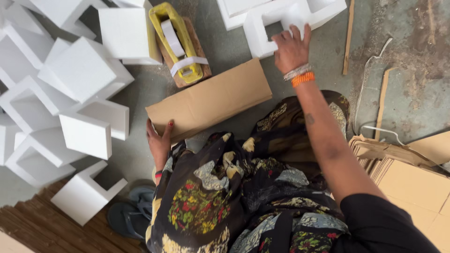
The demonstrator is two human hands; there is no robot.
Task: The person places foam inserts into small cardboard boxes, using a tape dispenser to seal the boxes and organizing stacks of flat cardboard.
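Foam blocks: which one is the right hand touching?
The notched white foam block at the top, under the right hand; the heap at left lies untouched.

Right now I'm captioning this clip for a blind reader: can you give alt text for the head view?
Seen from above, a seated person's right hand grasps a white foam corner block on a concrete floor, while the left hand holds the edge of a flat brown cardboard box. More foam blocks lie to the left.
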